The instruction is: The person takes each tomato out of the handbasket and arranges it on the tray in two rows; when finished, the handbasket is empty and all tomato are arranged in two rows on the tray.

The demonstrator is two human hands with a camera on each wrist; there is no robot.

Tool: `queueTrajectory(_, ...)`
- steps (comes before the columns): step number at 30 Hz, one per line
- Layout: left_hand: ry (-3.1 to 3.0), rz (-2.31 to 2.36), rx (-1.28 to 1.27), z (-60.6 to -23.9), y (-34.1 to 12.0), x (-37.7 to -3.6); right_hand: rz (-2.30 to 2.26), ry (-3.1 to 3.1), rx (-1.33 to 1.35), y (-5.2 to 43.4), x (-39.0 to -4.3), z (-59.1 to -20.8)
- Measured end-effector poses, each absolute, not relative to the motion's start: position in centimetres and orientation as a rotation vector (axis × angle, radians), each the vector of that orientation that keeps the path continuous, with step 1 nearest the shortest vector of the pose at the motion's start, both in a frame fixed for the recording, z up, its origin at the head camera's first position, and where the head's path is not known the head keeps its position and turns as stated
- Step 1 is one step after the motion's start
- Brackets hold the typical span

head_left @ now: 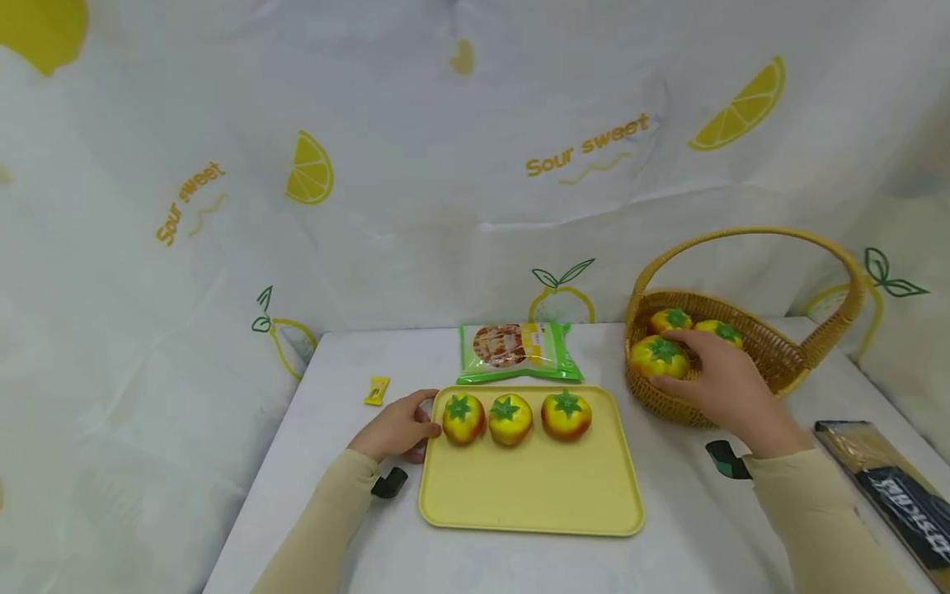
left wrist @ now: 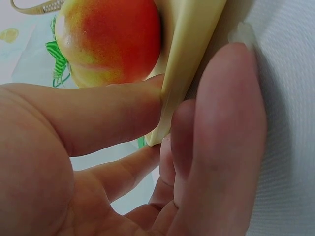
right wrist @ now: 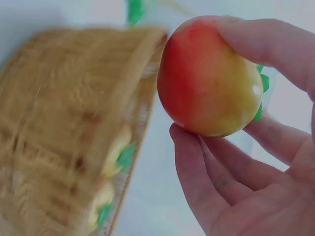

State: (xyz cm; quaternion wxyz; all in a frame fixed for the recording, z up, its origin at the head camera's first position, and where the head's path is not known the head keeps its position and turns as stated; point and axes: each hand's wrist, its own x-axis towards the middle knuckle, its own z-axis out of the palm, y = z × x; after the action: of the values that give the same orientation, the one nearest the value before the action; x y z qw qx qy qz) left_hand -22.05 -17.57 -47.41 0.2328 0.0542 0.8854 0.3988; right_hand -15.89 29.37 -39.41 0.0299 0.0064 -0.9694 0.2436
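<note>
My right hand (head_left: pixel 723 384) grips a red-and-yellow toy tomato (head_left: pixel 659 357) with a green stalk at the near rim of the wicker basket (head_left: pixel 772 351); the right wrist view shows the tomato (right wrist: pixel 209 78) held between thumb and fingers (right wrist: pixel 206 182). Two more tomatoes (head_left: pixel 670 319) lie in the basket. My left hand (head_left: pixel 397 427) pinches the left rim of the yellow tray (head_left: pixel 530 495), thumb (left wrist: pixel 98 118) against the rim (left wrist: pixel 182 64). Three tomatoes (head_left: pixel 510 418) stand in a row along the tray's far side.
A green snack bag (head_left: pixel 518 351) lies behind the tray. A small yellow packet (head_left: pixel 377 390) sits to the left. A dark flat package (head_left: pixel 891 491) lies at the right table edge. A lemon-print cloth hangs behind.
</note>
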Motion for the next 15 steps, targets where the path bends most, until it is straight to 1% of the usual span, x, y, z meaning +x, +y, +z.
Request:
queueTrajectory(8, 2.432, 1.075, 0.138, -47.5, -17.5, -22.3, 0.918, -2.857, 0.249, 23.4, -13.9, -39.9)
queueTrajectory(15, 2.431, 1.067, 0.123, -47.7, -17.6, -22.7, 0.979, -2.821, 0.427, 18.2, -13.1, -41.1)
